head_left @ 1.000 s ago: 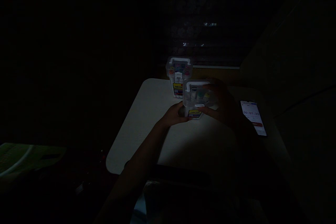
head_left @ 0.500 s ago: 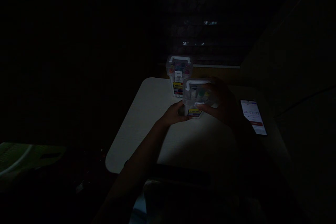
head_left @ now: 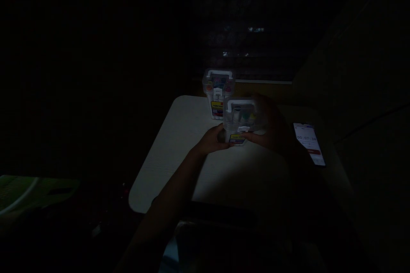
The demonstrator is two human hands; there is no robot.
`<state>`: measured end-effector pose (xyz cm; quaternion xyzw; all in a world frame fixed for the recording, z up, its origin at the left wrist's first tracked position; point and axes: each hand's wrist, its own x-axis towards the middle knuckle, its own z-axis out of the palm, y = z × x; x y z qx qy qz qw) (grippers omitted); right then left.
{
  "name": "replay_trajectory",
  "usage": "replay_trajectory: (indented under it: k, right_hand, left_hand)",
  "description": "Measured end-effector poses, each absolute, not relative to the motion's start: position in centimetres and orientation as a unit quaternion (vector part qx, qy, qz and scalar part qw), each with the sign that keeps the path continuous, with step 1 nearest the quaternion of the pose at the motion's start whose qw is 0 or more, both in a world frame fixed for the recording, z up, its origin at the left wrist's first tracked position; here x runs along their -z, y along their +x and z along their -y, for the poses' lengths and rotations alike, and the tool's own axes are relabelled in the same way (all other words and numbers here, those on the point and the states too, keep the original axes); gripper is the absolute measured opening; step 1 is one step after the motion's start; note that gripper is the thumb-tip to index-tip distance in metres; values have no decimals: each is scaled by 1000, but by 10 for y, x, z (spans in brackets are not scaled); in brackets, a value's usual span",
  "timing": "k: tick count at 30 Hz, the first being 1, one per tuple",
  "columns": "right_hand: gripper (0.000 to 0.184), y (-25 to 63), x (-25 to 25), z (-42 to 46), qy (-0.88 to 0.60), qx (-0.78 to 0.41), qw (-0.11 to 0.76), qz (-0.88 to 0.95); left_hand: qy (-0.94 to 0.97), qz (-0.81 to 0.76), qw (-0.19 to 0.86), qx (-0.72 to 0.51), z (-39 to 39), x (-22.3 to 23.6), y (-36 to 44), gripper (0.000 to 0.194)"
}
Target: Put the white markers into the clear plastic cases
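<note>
In the head view, a clear plastic marker case (head_left: 240, 115) with a white carry handle and front latch stands between my hands. A few coloured caps show dimly through its lid, and a yellow label is on its front. My left hand (head_left: 213, 140) grips the case's lower left side, thumb across the front. On the right side my right hand (head_left: 270, 130) holds it, its thumb on the front just below the latch; deep shadow hides most of its fingers. Just behind stands a second marker case (head_left: 218, 83), closed, with white-barrelled markers and coloured caps inside.
A lit phone (head_left: 308, 143) showing a running timer lies to the right on the pale table (head_left: 166, 158). Behind the table are dark slats (head_left: 243, 42). A green surface (head_left: 38, 192) shows at lower left. The rest is very dark.
My right hand has slid off the lid's handle and latch to the side, its thumb now below the latch. The handle shows fully. My left hand keeps its place.
</note>
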<state>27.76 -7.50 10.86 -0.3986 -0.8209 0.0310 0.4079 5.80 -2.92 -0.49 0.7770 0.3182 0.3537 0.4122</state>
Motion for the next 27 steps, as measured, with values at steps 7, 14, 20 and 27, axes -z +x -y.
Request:
replay_trajectory:
  k: [7,14,20,27]
  right_hand:
    - [106,283,-100,69,-431,-75,399,806]
    - [108,289,-88,60,-456,-97,416,781]
    - [99,301,-84,52,-468,-72,438,764]
    - [105,308,-87,55,-474,-71,439,760]
  left_hand:
    - [779,-326,404,-350,29,6,59,73]
    - [804,-324,348,-358,26,6,59,79]
    - [796,-329,347,-372,23,17,57,77]
    - [793,-337,352,-366,26,13,57,68]
